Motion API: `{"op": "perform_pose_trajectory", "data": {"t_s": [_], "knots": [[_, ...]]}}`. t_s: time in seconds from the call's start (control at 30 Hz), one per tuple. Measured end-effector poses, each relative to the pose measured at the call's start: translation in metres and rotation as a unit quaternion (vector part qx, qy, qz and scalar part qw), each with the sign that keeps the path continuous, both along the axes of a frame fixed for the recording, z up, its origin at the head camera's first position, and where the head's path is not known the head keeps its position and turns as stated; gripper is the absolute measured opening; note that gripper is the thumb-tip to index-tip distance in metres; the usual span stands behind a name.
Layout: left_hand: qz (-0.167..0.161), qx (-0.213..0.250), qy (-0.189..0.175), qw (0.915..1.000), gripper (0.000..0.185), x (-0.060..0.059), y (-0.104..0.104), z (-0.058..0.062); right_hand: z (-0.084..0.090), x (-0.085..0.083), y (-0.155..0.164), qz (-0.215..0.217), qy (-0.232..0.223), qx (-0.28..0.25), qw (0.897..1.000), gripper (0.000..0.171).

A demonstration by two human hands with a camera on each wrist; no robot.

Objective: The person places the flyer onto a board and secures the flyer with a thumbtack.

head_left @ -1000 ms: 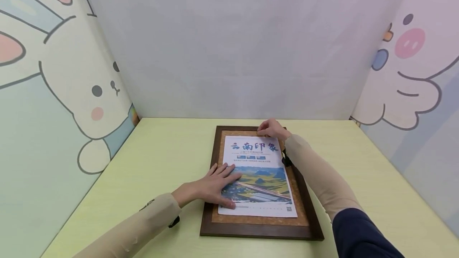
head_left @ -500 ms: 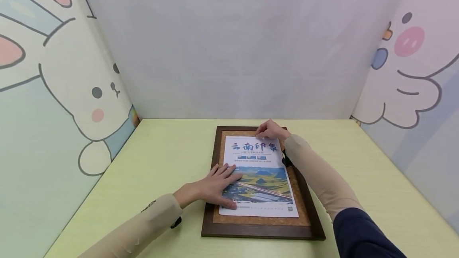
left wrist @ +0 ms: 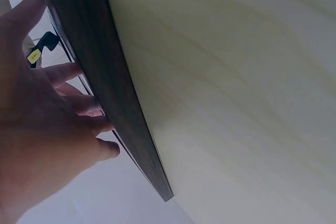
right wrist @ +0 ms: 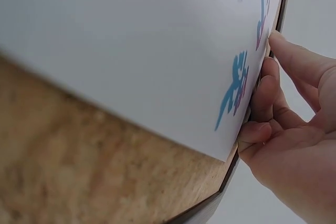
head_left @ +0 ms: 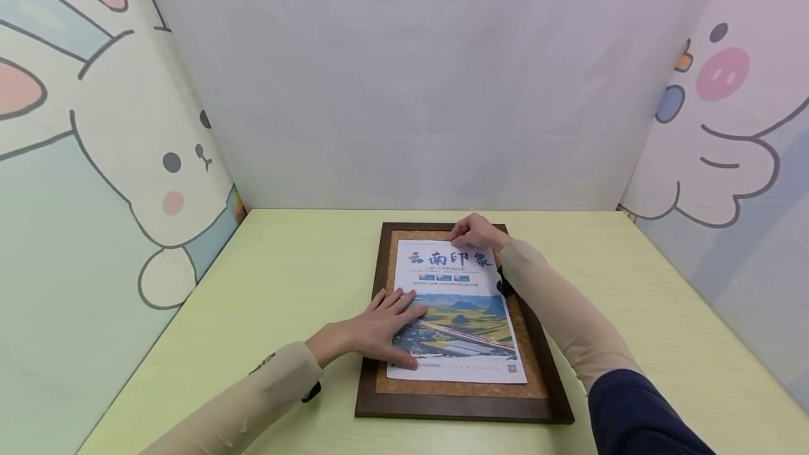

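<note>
A printed poster (head_left: 451, 279) with large brush lettering and a landscape lies on a cork board (head_left: 385, 279) in a dark brown wooden frame (head_left: 461, 409). My left hand (head_left: 382, 332) rests on the poster's lower left with fingers spread. In the left wrist view this hand (left wrist: 58, 114) reaches over the frame's dark side rail (left wrist: 100, 61). At the top edge of the poster, right of its middle, is my right hand (head_left: 480, 230), with bent fingers. The right wrist view shows the hand (right wrist: 294, 114) with thumb and curled fingers at the poster's edge (right wrist: 157, 77); anything small between the fingertips is hidden.
The board lies on a pale yellow-green wood-grain table (head_left: 284, 265). A plain light wall (head_left: 417, 90) stands behind it. Side panels carry a cartoon rabbit (head_left: 152, 181) on the left and a pink-cheeked cartoon animal (head_left: 723, 111) on the right.
The right hand has shifted slightly left along the top edge, from by the frame's top rail down to the poster's edge. The left hand stays in place on the poster.
</note>
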State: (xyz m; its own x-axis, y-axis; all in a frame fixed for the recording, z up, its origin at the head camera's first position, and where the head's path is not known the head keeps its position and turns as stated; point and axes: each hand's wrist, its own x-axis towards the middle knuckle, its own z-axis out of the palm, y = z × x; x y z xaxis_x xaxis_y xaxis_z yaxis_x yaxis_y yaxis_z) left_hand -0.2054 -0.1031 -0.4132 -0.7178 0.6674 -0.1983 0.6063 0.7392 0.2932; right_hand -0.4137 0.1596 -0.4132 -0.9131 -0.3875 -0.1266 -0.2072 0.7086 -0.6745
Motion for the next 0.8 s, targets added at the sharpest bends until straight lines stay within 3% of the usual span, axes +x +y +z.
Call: {"op": "perform_pose_trajectory", "data": {"t_s": [0.8], "knots": [[-0.008,0.004,-0.005,0.9999,0.091,-0.0009,0.0006,0.0033,-0.0033,-0.0036,0.0003,-0.01,-0.012,-0.012,1.0,0.008]]}}
